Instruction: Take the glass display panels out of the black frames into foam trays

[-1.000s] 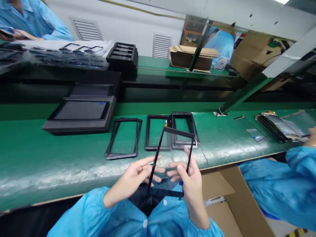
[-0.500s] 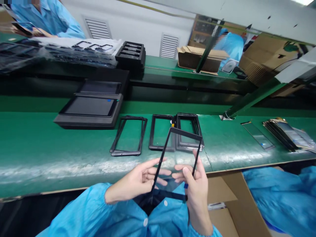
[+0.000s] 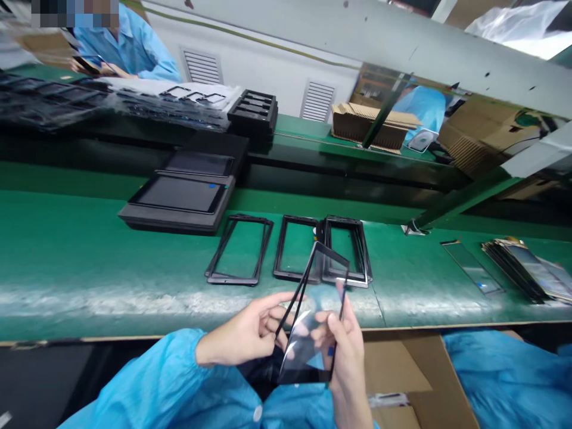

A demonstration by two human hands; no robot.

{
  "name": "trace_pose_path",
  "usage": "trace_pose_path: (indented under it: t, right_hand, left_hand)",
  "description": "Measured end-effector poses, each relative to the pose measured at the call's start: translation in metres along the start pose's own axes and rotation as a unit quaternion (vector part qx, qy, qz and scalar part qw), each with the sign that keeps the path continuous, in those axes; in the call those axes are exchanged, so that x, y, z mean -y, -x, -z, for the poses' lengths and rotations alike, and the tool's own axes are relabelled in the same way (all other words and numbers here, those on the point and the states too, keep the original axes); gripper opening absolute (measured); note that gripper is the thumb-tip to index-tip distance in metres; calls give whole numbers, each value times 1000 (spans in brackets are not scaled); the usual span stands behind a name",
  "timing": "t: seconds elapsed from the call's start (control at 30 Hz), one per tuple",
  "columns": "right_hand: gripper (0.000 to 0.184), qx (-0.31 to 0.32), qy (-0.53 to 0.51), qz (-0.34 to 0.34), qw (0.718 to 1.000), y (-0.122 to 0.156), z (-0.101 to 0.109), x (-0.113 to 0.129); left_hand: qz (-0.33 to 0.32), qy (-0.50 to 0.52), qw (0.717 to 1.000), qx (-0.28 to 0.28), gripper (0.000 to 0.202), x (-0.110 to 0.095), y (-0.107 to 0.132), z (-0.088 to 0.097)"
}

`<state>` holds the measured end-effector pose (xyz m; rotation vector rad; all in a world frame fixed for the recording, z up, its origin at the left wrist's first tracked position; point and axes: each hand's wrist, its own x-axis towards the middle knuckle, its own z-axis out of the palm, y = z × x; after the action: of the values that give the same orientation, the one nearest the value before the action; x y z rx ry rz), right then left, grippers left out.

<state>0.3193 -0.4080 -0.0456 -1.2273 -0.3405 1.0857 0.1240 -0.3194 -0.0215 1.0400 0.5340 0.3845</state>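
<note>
My left hand [image 3: 243, 333] pinches the left edge of a thin black tablet frame [image 3: 291, 307] above the front edge of the bench. My right hand [image 3: 347, 342] is closed round the right side of a clear glass panel [image 3: 310, 354] with a black border and a small blue tab. Along the left side, panel and frame stand apart with a narrow gap; near the top they seem to meet. Whether my right fingers also grip the frame, I cannot tell. Behind my hands lie stacked black frames [image 3: 214, 250], a second frame stack [image 3: 279, 250] and a third [image 3: 366, 262].
A dark foam block [image 3: 174, 221] bearing screens stands at left on the green bench [image 3: 67, 256]. One loose glass panel [image 3: 473, 268] and a pile of screens [image 3: 513, 271] lie at right. A green post [image 3: 460, 202] rises there. Below is an open cardboard box [image 3: 397, 363]. A co-worker [image 3: 129, 44] sits opposite.
The glass panel has tilted, and a gap between it and the frame now shows on the left. My right hand has shifted slightly left. The whole view has turned a little.
</note>
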Motion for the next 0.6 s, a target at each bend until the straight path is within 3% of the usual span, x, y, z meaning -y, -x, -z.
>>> trace_pose_path:
  t: [0.13, 0.27, 0.43, 0.6]
  right_hand:
    - [107, 4, 1, -1, 1000, 6, -6, -2]
    - [107, 33, 2, -17, 999, 18, -13, -7]
    - [101, 37, 8, -19, 999, 25, -14, -13]
    - [103, -12, -22, 4, 1000, 16, -15, -10]
  left_hand:
    - [-49, 11, 999, -18, 68, 2, -4, 6]
    - [-89, 3, 994, -58, 66, -13, -13, 12]
    - [-46, -8, 991, -123, 50, -26, -21, 11]
    - [-29, 14, 991, -127, 61, -16, -12, 3]
